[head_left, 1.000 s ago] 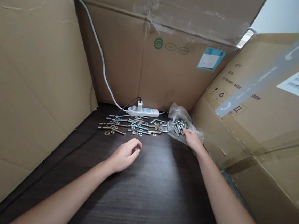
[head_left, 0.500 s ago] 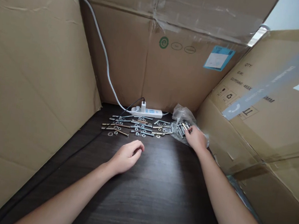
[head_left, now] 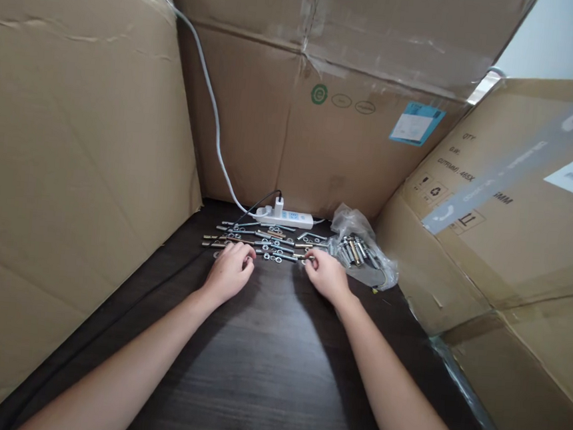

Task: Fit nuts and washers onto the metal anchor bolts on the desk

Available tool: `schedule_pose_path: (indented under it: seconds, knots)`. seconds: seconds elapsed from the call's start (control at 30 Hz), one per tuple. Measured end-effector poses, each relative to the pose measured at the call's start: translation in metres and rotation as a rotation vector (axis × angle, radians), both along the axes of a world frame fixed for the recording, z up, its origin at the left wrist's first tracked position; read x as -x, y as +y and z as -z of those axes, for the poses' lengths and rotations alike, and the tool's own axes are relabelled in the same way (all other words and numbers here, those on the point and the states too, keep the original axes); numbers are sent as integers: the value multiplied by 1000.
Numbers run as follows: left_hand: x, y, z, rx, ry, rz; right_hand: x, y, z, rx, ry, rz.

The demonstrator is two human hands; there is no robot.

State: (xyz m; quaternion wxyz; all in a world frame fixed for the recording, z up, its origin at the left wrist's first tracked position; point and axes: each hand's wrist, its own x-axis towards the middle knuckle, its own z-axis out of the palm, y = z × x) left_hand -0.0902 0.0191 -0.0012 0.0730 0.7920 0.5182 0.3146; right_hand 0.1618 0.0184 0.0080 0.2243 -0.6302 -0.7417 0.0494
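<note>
My left hand (head_left: 230, 269) is at the near left end of the laid-out hardware, its fingers curled down over the front bolts. Whatever its fingertips hold, if anything, is hidden. My right hand (head_left: 328, 275) pinches the end of a bolt (head_left: 305, 257) at the near right of the rows. Metal bolts with sleeves (head_left: 214, 238) lie side by side in several rows, some silver, some brass-toned. Loose nuts (head_left: 267, 256) and washers (head_left: 278, 260) sit among them. Right of my right hand, a clear plastic bag (head_left: 386, 272) lies open with more bolts (head_left: 354, 249) inside.
Behind the rows is a white power strip (head_left: 303, 220) with a plugged-in charger (head_left: 278, 206). A black cable (head_left: 149, 290) crosses the dark table (head_left: 262, 380) on the left. Cardboard walls stand at the left (head_left: 81, 157), back (head_left: 245, 118) and right (head_left: 461, 277).
My right hand has left the plastic bag and moved left to the near right bolts. My left hand has reached forward to the front left bolts. The camera view has shifted slightly.
</note>
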Motion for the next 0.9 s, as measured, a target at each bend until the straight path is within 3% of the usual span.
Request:
schedule_pose_path:
  seconds: [0.13, 0.4, 0.63, 0.9]
  knots:
    - [-1, 4, 7, -42, 110, -83, 25, 2, 5, 36, -73, -19]
    - [-11, 9, 10, -80, 305, -119, 32, 0, 7, 57, -131, 6]
    - [-13, 11, 7, -74, 316, -63, 36, -6, 7, 71, -130, 1]
    - [-20, -13, 4, -99, 294, 37, 32, -37, 3, 99, -78, -13]
